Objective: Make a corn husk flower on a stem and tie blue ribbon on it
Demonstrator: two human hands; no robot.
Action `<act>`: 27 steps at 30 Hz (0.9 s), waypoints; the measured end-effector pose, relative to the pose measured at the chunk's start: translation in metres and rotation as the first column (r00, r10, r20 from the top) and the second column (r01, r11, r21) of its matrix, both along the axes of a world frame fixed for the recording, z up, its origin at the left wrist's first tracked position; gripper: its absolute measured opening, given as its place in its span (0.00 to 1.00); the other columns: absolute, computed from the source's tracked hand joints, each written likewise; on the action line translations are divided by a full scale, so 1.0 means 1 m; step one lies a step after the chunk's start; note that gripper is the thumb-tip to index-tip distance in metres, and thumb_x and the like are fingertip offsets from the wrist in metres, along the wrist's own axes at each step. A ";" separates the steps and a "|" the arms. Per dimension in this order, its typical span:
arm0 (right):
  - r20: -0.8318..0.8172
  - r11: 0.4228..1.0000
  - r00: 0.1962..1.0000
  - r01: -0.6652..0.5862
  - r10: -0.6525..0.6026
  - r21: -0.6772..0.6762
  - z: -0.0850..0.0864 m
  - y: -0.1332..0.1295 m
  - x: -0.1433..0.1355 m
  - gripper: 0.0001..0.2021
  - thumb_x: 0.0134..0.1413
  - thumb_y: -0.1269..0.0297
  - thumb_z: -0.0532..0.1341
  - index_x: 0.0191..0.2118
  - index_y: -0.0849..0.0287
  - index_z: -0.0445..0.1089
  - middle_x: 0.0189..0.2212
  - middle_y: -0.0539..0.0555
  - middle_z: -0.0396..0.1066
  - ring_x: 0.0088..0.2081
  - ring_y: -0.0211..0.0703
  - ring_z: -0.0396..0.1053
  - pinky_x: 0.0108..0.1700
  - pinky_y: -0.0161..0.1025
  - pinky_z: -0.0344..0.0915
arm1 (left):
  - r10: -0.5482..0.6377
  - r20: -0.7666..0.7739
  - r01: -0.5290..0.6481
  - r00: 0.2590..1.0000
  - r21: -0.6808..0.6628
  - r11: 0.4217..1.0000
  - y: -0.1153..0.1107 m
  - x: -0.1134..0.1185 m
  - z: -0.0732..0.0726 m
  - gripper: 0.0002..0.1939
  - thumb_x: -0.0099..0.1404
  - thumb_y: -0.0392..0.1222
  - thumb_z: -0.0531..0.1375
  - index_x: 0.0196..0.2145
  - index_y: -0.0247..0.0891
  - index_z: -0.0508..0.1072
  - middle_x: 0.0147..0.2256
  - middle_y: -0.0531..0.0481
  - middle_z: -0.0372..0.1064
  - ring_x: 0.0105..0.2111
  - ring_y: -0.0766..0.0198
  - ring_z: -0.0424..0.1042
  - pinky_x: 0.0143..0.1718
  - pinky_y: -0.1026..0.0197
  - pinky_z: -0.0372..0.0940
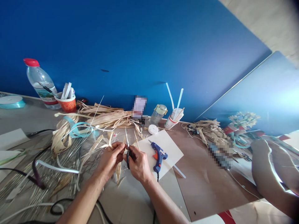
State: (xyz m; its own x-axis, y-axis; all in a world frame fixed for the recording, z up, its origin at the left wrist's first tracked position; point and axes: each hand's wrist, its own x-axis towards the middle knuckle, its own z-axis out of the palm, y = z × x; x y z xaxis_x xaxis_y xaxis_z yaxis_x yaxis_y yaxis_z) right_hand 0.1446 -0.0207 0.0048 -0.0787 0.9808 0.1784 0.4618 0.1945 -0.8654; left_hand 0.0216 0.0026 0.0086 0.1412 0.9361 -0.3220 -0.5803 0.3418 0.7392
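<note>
My left hand is closed, thumb against fingers, on a piece of dried corn husk; part of it is hidden by the fingers. Black-handled scissors are in my right hand, blades pointing up and away from me. Both hands nearly touch, with the scissors between them. A pale husk strip shows just below my left fingers. To the right of my right hand, a blue glue gun with an orange trigger lies on a white sheet.
Bundled husks lie along the blue wall. Thin wires and cords spread at left. A bottle, red cup, glass jar and cup with glue sticks stand behind. At right, another person's arm shows.
</note>
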 end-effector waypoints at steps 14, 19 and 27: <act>-0.135 0.998 0.991 0.004 -0.012 -0.062 -0.004 -0.002 -0.005 0.05 0.49 0.65 0.58 0.33 0.61 0.66 0.20 0.44 0.53 0.23 0.33 0.49 0.24 0.32 0.48 | 0.103 -0.031 -0.103 0.994 0.003 0.995 -0.001 -0.002 0.004 0.15 0.43 0.44 0.71 0.28 0.37 0.74 0.22 0.57 0.66 0.18 0.73 0.61 0.17 0.70 0.56; -0.071 0.998 0.997 -0.033 0.029 -0.055 -0.001 -0.003 -0.006 0.05 0.48 0.66 0.58 0.33 0.60 0.67 0.20 0.44 0.54 0.22 0.33 0.50 0.23 0.31 0.48 | 0.119 -0.043 -0.119 0.992 0.016 0.993 0.000 -0.002 0.006 0.14 0.43 0.44 0.71 0.24 0.37 0.72 0.21 0.56 0.67 0.18 0.72 0.62 0.17 0.69 0.54; -0.024 0.998 0.999 -0.048 0.047 -0.039 0.004 -0.004 -0.004 0.07 0.47 0.67 0.58 0.35 0.61 0.69 0.20 0.44 0.57 0.22 0.33 0.52 0.23 0.30 0.50 | 0.097 -0.026 -0.097 0.995 0.021 0.995 0.000 -0.003 0.004 0.14 0.42 0.44 0.70 0.24 0.36 0.72 0.20 0.57 0.66 0.20 0.72 0.63 0.21 0.71 0.59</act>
State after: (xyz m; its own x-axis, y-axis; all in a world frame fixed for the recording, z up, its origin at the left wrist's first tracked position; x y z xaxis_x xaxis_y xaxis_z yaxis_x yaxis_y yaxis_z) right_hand 0.1404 -0.0245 0.0087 -0.1221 0.9823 0.1422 0.4330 0.1816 -0.8829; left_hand 0.0190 0.0024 0.0130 0.0408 0.9512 -0.3059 -0.5897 0.2700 0.7611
